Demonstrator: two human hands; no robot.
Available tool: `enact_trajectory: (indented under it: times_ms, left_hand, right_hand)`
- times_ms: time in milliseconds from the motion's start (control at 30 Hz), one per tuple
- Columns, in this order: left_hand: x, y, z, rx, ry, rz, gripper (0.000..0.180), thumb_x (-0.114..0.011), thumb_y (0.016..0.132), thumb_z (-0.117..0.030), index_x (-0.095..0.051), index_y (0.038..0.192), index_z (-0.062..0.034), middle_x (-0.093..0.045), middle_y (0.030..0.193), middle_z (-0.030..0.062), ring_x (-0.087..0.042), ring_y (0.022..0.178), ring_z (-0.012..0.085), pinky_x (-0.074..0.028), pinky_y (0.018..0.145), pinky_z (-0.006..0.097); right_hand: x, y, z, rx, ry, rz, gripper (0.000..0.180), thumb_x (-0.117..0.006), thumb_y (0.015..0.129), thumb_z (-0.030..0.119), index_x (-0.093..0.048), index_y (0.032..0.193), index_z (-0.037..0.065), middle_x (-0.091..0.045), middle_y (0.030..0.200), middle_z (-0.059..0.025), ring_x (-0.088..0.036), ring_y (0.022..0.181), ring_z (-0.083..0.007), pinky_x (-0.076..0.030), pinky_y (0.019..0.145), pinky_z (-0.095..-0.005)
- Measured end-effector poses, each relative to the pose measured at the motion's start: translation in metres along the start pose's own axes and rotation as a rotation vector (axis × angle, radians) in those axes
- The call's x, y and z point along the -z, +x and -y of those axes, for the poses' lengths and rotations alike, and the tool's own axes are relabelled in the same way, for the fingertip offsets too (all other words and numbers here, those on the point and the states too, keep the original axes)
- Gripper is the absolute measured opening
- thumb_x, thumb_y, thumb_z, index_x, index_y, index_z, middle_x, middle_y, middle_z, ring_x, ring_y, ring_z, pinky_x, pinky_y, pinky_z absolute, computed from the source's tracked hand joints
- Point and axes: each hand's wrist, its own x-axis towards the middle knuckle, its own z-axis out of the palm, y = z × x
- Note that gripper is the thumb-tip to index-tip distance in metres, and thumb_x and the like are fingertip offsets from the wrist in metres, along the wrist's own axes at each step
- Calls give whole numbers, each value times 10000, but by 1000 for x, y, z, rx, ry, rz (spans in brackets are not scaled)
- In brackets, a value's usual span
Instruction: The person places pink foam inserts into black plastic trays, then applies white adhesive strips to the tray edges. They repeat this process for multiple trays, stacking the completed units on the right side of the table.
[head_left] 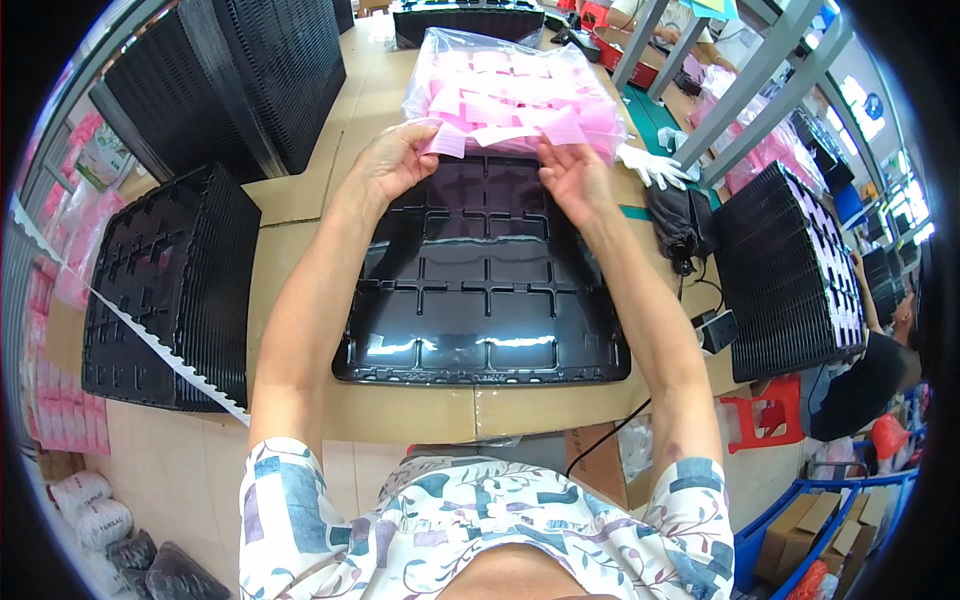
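Observation:
Both my arms reach forward over a black plastic tray (pixel 490 270) with a grid of raised crosses, lying flat before me. My left hand (pixel 398 160) is closed in a pinch on a flat pink packet (pixel 446 140) near the tray's far left corner. At the far right corner, my right hand (pixel 578 182) pinches another flat pink packet (pixel 563 128) between thumb and fingers. Just beyond my hands sits a clear plastic bag (pixel 590 75) filled with many such pink packets. One pale pink packet lies between my hands at its near edge.
Tall stacks of black trays stand at the left (pixel 170 290), far left (pixel 220 90) and right (pixel 790 270). A white glove (pixel 652 166) and a black pouch (pixel 680 222) lie right of the tray. Grey metal posts (pixel 750 90) rise at the right; another person (pixel 860 385) is there.

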Motion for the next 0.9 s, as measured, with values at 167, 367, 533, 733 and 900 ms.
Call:
enact_trajectory:
  times_ms: [167,367,533,733,900]
  left_hand:
    - [22,-18,0,-42,262,16,228,-645,904,-48,-629,1129,-17,-679,934,37,-622,714,63,-459,508,173]
    - [32,-24,4,-66,356,5,208,-651,912,-57,-637,1117,-26,-684,914,23,-622,694,53,-468,509,165]
    - [44,-26,-8,-68,167,42,192,-644,900,-30,-622,1088,-4,-647,881,39,-560,660,60,-432,482,186]
    - [53,-28,-3,-48,162,23,189,-633,906,-27,-617,1093,-10,-642,903,35,-542,655,60,-422,482,194]
    - [47,-46,-3,-136,497,-88,156,-680,892,-76,-646,1032,-18,-642,838,12,-515,623,37,-398,486,178]
  right_hand:
    - [22,-21,31,-41,-98,-4,686,-466,954,638,-582,1207,10,-668,986,-64,-645,880,-165,-530,715,-339]
    - [14,-13,35,23,-177,-181,281,-788,859,310,-597,926,114,-609,791,13,-498,528,-57,-424,490,-224]
    - [12,-10,41,77,-152,-149,245,-778,864,284,-593,934,139,-479,710,59,-351,496,-37,-338,461,-232]
    - [14,-20,46,47,-678,-117,184,-771,838,194,-682,965,96,-564,756,54,-456,586,-34,-370,509,-218]
    - [33,-26,61,351,-955,27,229,-754,847,219,-754,983,36,-681,826,8,-602,742,-104,-460,666,-246]
